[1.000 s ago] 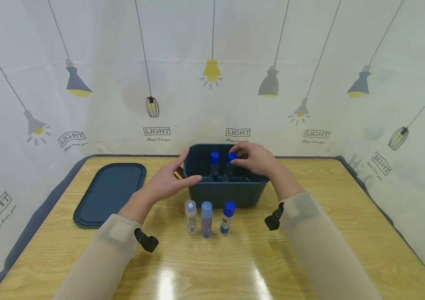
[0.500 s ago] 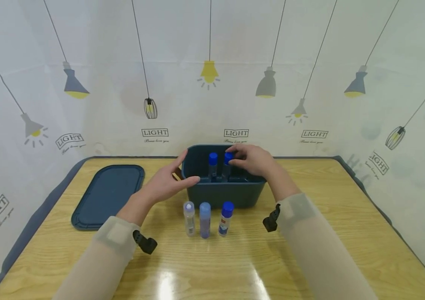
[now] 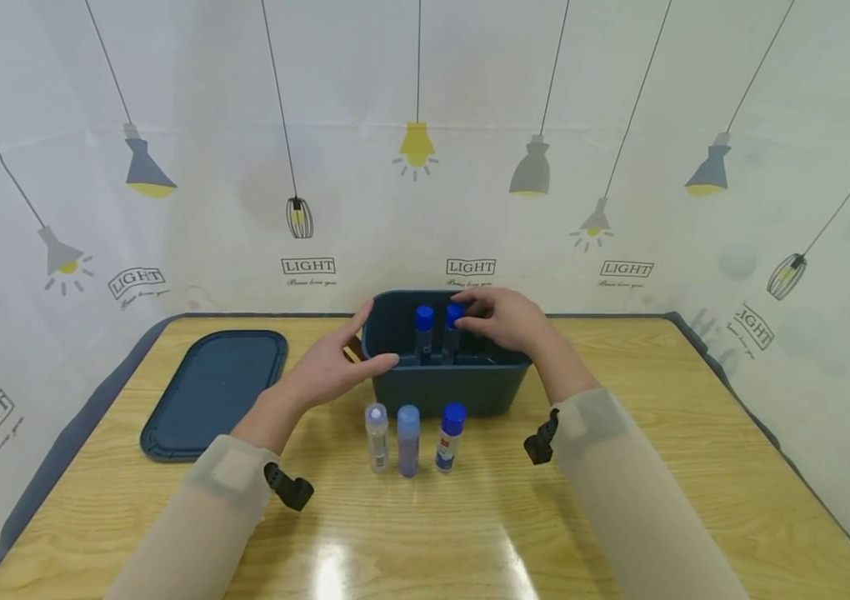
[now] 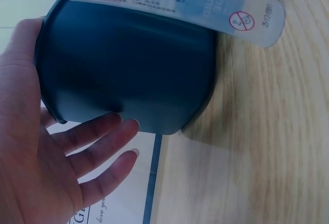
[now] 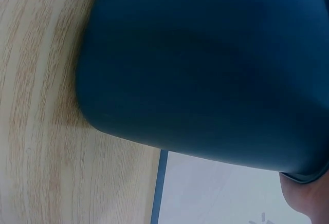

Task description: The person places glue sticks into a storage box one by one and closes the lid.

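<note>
Your right hand (image 3: 503, 321) reaches over the rim of the dark blue bin (image 3: 447, 392), thumb and fingers pinching the blue cap of the right inner tube (image 3: 452, 342). That tube stands upright inside, just beside the left inner tube (image 3: 423, 337), which has a matching cap. Your left hand (image 3: 323, 367) is relaxed and spread around the bin's left end, its thumb along the near rim; whether the lower fingertips actually press the wall is hard to tell, though they appear to lie close against it in the left wrist view. On your side of the bin, three more tubes stand in a row on the wooden table (image 3: 410, 542): the clear tube (image 3: 377, 442) at left, the light-blue-capped tube (image 3: 408, 443) in the middle and the dark-blue-capped tube (image 3: 450, 440) at right. A flat dark blue lid (image 3: 215, 396) lies left of the bin.
</note>
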The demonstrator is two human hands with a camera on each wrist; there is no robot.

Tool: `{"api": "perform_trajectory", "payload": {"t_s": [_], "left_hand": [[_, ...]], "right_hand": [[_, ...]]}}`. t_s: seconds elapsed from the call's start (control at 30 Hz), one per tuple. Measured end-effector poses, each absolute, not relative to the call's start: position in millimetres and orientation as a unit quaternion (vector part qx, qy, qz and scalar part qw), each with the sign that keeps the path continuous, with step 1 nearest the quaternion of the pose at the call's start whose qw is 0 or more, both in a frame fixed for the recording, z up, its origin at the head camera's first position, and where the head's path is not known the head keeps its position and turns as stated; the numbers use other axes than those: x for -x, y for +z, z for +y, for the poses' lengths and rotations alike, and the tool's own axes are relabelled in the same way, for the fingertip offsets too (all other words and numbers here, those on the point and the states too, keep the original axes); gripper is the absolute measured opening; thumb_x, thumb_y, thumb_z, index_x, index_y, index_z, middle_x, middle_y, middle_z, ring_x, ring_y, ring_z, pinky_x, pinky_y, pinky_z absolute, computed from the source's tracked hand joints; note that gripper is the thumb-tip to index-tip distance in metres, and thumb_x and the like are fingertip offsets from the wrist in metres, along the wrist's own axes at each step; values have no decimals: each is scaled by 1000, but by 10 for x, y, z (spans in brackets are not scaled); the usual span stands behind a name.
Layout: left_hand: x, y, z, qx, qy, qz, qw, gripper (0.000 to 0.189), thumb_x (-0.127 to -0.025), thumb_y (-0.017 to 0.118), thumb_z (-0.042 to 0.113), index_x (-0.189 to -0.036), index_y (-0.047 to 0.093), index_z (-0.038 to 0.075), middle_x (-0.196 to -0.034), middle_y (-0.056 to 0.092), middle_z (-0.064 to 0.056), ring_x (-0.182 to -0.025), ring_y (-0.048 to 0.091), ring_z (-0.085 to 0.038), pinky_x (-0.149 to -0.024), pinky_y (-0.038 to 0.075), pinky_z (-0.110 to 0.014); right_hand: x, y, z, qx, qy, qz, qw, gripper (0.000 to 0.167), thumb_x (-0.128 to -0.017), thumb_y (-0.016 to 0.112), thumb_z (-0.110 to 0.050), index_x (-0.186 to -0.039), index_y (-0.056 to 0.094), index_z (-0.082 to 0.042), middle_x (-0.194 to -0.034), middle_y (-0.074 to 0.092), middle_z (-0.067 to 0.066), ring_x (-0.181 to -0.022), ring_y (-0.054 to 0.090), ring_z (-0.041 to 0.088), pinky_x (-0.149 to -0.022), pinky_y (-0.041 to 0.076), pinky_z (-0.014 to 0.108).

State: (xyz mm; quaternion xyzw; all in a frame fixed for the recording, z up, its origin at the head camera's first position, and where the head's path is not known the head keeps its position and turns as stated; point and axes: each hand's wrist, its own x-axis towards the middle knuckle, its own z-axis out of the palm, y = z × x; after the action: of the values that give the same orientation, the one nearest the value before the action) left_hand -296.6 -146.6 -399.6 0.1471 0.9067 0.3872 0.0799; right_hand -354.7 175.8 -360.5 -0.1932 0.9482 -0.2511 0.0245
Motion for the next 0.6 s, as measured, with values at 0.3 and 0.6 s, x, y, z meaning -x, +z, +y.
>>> {"api": "perform_trajectory", "payload": {"t_s": [0.3,0.6], "left_hand": [[2934,-3989,-1466,-151,390,905,77,107,-95,68,79,-176,6,48,-127,67,-12,-111,66,-29,-85,59,-38],[2943,-3996,-1460,-150,384,908,73,106,-94,67,80,-175,6,49,-127,67,-11,-111,65,-28,-84,58,-39]], "right_hand": [[3539,-3605,1754,189,-270,944,21,46,-106,75,-41,-148,69,-25,-134,77,11,-124,72,33,-107,56,56],[3512,-3614,1800,184,-321,929,18,47,-107,73,-41,-150,68,-25,-136,77,11,-116,75,31,-104,59,55]]}}
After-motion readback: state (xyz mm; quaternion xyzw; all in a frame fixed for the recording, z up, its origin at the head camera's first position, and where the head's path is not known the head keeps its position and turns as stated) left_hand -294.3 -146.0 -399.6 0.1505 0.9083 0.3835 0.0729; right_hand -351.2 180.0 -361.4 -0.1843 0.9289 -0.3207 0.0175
